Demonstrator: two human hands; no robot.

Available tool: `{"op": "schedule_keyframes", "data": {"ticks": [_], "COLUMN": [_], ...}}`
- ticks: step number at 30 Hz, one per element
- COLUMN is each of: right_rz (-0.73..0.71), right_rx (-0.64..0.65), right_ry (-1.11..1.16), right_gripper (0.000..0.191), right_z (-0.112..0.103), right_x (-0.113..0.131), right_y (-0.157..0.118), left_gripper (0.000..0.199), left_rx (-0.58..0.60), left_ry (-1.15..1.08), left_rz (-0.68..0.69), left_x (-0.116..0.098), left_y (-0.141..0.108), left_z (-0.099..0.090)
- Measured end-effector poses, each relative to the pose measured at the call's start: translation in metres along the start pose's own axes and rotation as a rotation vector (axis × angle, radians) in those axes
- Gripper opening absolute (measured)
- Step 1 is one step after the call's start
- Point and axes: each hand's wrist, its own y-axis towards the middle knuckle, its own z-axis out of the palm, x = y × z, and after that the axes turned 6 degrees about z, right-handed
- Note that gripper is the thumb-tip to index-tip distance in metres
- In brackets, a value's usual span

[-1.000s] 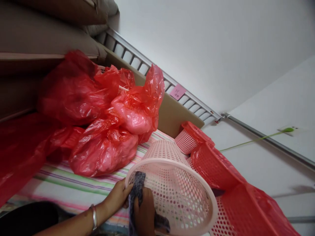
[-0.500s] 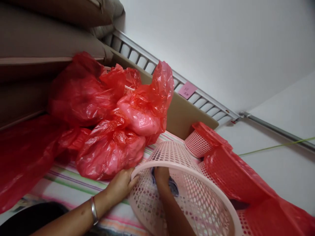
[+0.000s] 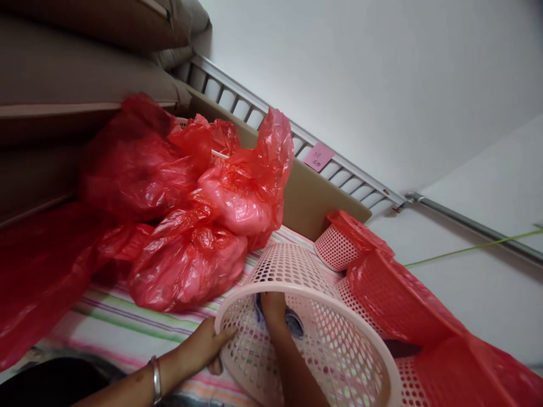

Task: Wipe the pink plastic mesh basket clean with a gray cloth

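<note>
Basket (image 3: 335, 345) lies on its side toward the near edge of the sheet (image 3: 127, 319), its mouth facing us. Our left hand (image 3: 207, 346) is closed over the left of its rim (image 3: 305, 292), thumb inside. Our right hand (image 3: 274, 308) is within the basket, on a cloth (image 3: 295, 324) (bluish, mostly covered); how far its fingers curl, we cannot tell. Red bags (image 3: 186, 271) lie beyond our left hand.

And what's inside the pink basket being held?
Inside the pink basket are the right hand and a bluish-grey cloth. That hand and forearm hide some of the cloth and basket wall behind.
</note>
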Motion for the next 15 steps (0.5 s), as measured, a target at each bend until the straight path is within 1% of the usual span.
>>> {"op": "schedule_keyframes", "data": {"ticks": [2,4,8,10,12,13,15], "right_rz": [-0.018,-0.051,-0.208,-0.28,-0.327,-0.334,-0.307], "right_rx": [0.004,-0.016,-0.154,-0.214,-0.255,-0.261,-0.24], "right_ry": [-0.001,0.005,0.079,0.108,0.117,0.115,0.102], "right_gripper": [0.029,0.034,0.035,0.038,0.041,0.041,0.04], "right_z": [0.001,0.005,0.017,0.022,0.024,0.024,0.021], "right_x": [0.0,-0.003,-0.016,-0.024,-0.028,-0.029,-0.028], "right_y": [-0.022,-0.054,-0.131,-0.159,-0.171,-0.169,-0.154], "left_gripper": [0.068,0.069,0.069,0.066,0.063,0.063,0.064], "left_rx": [-0.015,-0.027,-0.048,-0.045,-0.037,-0.034,-0.026], "left_ry": [-0.027,-0.03,-0.009,-0.005,-0.002,0.006,0.032], "left_rz": [0.008,0.012,0.029,0.07,0.088,0.082,0.064], "left_x": [0.007,0.01,0.008,0.005,0.001,-0.001,-0.004], "left_y": [0.001,0.003,0.005,0.004,0.003,0.002,0.001], "left_z": [0.002,0.003,0.004,0.003,0.004,0.004,0.004]}}
